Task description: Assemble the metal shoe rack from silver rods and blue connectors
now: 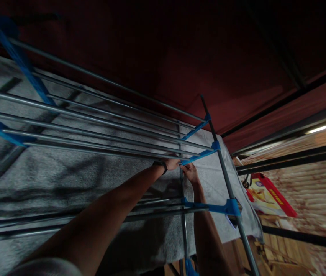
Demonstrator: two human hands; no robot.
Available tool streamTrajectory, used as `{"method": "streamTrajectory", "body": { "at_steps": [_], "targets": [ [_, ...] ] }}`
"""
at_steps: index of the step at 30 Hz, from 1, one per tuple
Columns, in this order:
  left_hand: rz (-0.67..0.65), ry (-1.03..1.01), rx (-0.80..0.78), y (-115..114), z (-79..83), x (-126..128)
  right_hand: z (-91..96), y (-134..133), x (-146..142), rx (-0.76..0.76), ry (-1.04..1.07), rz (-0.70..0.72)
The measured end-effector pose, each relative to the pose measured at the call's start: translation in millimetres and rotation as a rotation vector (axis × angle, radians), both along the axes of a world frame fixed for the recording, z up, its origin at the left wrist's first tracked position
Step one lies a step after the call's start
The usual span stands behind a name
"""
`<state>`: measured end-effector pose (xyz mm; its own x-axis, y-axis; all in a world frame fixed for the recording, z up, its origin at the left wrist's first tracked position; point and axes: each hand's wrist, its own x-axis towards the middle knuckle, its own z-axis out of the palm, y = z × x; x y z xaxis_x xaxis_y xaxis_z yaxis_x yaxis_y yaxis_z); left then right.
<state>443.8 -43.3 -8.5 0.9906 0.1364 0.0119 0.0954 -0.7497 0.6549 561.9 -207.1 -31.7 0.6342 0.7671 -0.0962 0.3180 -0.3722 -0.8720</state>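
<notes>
Both hands working close together at the rack (140,130), toward the grey cloth's (211,184) right edge. Your right hand (190,172) is pinching the inner end of the middle blue bracket (203,154), thumb and fingers nearly closed. Your left hand (172,163) is meeting that same end; can't tell its grip. You're probably adjusting this joint; next move seemingly calls for steadying bracket against thin upright (182,184).

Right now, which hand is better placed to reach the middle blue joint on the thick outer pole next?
Probably the right hand: it is on the outer pole side, nearer the middle blue joint. The left hand is farther off, by the rods' side of the bracket.
</notes>
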Motion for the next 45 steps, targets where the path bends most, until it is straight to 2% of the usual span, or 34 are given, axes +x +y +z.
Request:
{"method": "streamTrajectory", "body": {
  "at_steps": [6,12,18,25,28,31,35,39,42,45],
  "targets": [
    [-0.023,-0.003,-0.030,1.2,-5.7,3.5,2.2,1.4,-6.1,0.020,0.016,-0.025],
    [-0.055,0.007,-0.086,0.8,-5.6,4.3,16.3,3.5,-13.7,-0.037,0.012,0.000],
    [-0.023,0.009,-0.082,-0.5,2.2,2.8,32.1,1.3,-21.1,-0.107,-0.014,0.020],
    [-0.026,0.032,-0.100,-5.0,15.6,3.2,42.7,-19.2,-19.6,-0.135,-0.054,0.007],
    [-0.010,0.035,-0.054,-4.1,20.1,0.0,41.6,-18.0,-20.2,-0.113,-0.051,0.012],
    [-0.035,0.004,0.040,-0.9,24.1,-8.5,31.7,-8.9,-20.4,-0.072,-0.026,0.040],
    [-0.024,0.022,0.200,7.2,26.0,-34.9,9.1,-3.7,-11.9,0.002,-0.014,-0.017],
    [-0.009,0.086,0.281,22.0,31.8,-84.7,-6.0,-8.7,-0.2,0.008,-0.009,-0.064],
    [0.001,0.171,0.282,37.0,46.2,-128.7,-7.6,-10.1,2.9,0.028,-0.002,-0.055],
    [0.020,0.280,0.252,52.8,68.2,-176.6,-5.7,-9.5,3.1,0.050,-0.001,-0.042]
  ]
}}
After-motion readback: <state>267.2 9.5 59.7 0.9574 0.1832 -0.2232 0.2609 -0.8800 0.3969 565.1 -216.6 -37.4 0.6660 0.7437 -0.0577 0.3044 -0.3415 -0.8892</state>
